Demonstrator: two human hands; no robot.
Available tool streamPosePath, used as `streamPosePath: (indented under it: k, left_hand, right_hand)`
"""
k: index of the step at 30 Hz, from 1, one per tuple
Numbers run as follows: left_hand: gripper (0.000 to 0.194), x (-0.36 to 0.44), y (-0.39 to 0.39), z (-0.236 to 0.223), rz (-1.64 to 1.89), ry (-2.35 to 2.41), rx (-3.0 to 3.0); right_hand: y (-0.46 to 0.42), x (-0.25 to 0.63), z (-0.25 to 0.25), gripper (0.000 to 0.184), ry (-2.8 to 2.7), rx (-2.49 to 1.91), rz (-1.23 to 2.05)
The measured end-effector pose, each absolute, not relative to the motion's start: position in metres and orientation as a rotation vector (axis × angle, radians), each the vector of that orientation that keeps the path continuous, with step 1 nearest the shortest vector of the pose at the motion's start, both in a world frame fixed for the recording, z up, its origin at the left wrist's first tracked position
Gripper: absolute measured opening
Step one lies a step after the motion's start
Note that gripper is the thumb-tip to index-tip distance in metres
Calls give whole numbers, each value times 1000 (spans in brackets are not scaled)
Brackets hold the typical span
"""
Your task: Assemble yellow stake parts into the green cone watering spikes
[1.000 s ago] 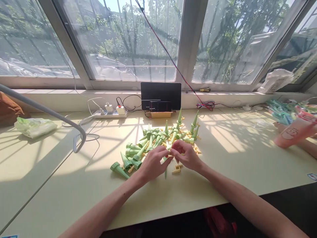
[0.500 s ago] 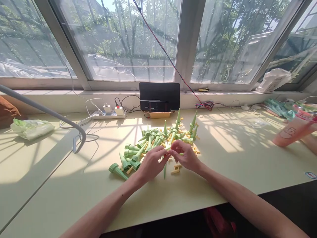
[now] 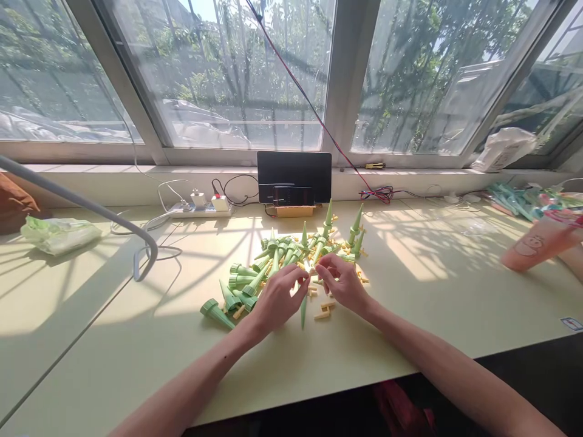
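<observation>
A heap of green plastic cone spikes [image 3: 273, 261] lies mid-table, mixed with several small yellow plastic pieces [image 3: 324, 312]. My left hand [image 3: 277, 297] is closed in a pinch on one green spike [image 3: 303, 309], whose tip points down toward me. My right hand [image 3: 344, 285] is also pinched, fingertips close to the left hand's at the spike's wide top; what it holds is too small to name. Both hands hover just in front of the heap.
A dark tablet on a stand [image 3: 294, 177] and a power strip with cables [image 3: 200, 209] sit at the back by the windowsill. A grey lamp arm [image 3: 82, 206] crosses the left. A plastic bag [image 3: 59, 233] lies far left. Another person's hand holds a pink cup [image 3: 537, 243] at right.
My fingertips have drawn slightly apart and the green spike in the left hand now shows more plainly below it. The pink cup at right has shifted a little.
</observation>
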State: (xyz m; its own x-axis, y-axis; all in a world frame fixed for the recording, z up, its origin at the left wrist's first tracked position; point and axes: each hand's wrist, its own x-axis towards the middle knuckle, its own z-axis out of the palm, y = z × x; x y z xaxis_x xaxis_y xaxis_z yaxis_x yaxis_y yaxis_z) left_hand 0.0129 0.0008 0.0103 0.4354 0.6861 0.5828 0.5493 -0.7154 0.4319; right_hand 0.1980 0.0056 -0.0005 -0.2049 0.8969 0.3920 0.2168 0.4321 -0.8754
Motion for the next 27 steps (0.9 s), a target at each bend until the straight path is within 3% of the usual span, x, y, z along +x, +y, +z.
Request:
streamPosePath:
  k: [6,22,27]
  left_hand:
    - [12,12,3,9,1095,1160,2505]
    - [15,11,5,5,1028,1190,2507]
    - [15,10,6,5,1000,1213,2514]
  right_hand:
    - [11,200,-5,43,-1769,-1067,654]
    - [11,199,-6,36,-1825,-1088,748]
    - [7,198,0,22,-1802,-1097,851]
